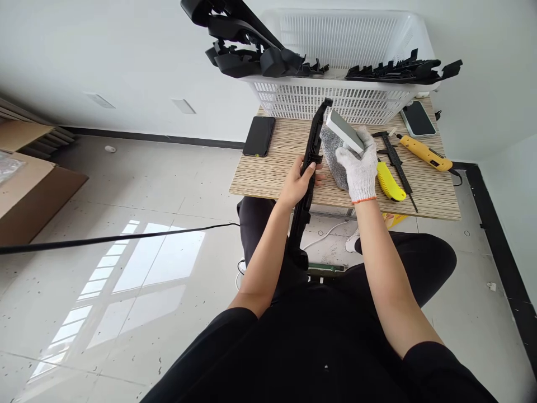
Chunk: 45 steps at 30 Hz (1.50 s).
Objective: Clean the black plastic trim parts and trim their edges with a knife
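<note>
My bare left hand (298, 183) grips a long black plastic trim strip (314, 137) near its middle; the strip slants from the table's front edge up toward the basket. In a white knitted glove with an orange cuff, my right hand (358, 165) is closed around a grey and white rectangular block (344, 130), whose kind I cannot make out. A grey cloth (333, 154) lies on the table between the strip and the glove. Right beside the glove is a yellow utility knife (390, 182), with a black caliper (396, 162) just past it.
A white plastic basket (327, 101) at the back carries several black trim parts (251, 47) jutting over its rim. On the wooden table (255, 179) lie a black phone (259, 136), another phone (418, 118) and a yellow corded tool (425, 153). A cardboard box (42, 190) stands left.
</note>
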Each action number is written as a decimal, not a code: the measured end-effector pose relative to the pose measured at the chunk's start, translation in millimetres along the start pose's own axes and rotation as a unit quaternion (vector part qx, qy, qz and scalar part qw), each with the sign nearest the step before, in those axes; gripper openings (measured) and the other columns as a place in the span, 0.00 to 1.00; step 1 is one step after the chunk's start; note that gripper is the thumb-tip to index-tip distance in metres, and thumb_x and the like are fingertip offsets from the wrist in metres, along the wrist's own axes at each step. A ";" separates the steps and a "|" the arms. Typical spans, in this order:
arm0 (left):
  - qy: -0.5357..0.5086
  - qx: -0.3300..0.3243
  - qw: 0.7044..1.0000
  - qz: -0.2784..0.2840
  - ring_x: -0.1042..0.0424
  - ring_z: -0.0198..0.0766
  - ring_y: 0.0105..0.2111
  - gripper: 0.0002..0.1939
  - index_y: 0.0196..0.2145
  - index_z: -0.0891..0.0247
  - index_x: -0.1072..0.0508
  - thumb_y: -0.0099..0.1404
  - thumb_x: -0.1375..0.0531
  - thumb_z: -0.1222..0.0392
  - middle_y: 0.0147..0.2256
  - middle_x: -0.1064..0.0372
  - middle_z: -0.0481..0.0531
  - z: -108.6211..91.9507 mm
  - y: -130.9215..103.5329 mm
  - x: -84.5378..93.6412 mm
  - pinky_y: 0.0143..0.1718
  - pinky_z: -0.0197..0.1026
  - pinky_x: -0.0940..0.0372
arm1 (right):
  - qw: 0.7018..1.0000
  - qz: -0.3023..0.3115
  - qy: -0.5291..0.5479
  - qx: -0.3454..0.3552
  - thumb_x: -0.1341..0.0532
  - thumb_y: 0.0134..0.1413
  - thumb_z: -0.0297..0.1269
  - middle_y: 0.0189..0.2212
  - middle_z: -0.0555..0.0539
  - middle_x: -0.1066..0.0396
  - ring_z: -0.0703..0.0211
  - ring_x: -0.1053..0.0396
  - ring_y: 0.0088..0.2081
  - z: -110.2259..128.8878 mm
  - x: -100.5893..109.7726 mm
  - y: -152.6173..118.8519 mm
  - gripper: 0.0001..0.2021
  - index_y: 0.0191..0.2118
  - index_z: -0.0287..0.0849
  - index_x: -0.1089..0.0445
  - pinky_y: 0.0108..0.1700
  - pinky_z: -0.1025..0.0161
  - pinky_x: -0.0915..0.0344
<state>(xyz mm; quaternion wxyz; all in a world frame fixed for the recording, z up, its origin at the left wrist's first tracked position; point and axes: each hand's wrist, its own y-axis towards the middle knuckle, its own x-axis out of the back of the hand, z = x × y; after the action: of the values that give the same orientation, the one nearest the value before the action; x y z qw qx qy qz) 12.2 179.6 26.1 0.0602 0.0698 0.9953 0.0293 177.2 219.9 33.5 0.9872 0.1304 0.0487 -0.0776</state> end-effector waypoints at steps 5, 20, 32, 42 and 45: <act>0.012 0.008 1.000 -0.015 0.19 0.40 0.39 0.19 0.50 0.60 0.37 0.69 0.43 0.45 0.45 0.23 0.57 -2.7 -0.2 -1.8 0.39 0.42 0.24 | 0.993 -0.010 0.061 -0.099 0.35 0.52 0.51 0.19 0.58 0.42 0.71 0.48 0.16 14.3 -4.3 -11.3 0.14 0.32 0.48 0.35 0.15 0.72 0.53; 0.049 0.009 0.999 -0.007 0.22 0.39 0.35 0.11 0.37 0.64 0.30 0.68 0.40 0.53 0.40 0.25 0.55 1.6 -1.2 1.9 0.37 0.42 0.25 | 0.980 0.165 0.020 -0.110 0.33 0.49 0.59 0.24 0.54 0.30 0.68 0.34 0.19 17.3 -6.6 -21.6 0.21 0.34 0.45 0.31 0.17 0.70 0.37; 0.041 -0.019 0.998 0.032 0.23 0.43 0.42 0.23 0.55 0.57 0.34 0.66 0.39 0.46 0.46 0.28 0.56 0.2 -1.3 3.5 0.38 0.45 0.26 | 0.995 -0.020 -0.032 -0.096 0.37 0.54 0.56 0.18 0.55 0.36 0.68 0.39 0.13 14.9 -6.7 -14.3 0.17 0.33 0.45 0.32 0.12 0.71 0.47; 0.148 -0.094 0.984 0.039 0.34 0.51 0.60 0.30 0.57 0.62 0.35 0.61 0.34 0.49 0.57 0.31 0.60 -4.1 -2.0 7.6 0.61 0.49 0.38 | 0.996 -0.043 -0.054 -0.057 0.37 0.55 0.58 0.23 0.52 0.36 0.70 0.43 0.14 17.0 -7.6 -16.1 0.19 0.31 0.45 0.31 0.11 0.68 0.47; 0.151 -0.091 0.984 0.030 0.33 0.51 0.59 0.32 0.57 0.62 0.36 0.60 0.33 0.47 0.56 0.30 0.61 -4.0 -2.3 7.1 0.59 0.49 0.37 | 0.996 -0.005 -0.059 -0.063 0.34 0.53 0.53 0.22 0.54 0.36 0.71 0.44 0.14 16.5 -6.5 -15.4 0.17 0.32 0.44 0.30 0.11 0.69 0.47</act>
<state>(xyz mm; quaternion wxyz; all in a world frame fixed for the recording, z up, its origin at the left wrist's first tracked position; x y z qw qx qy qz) 4.4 178.1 29.1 -0.0855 0.0885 0.9836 0.1320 169.5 201.8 46.3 0.9942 0.0626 -0.0042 -0.0870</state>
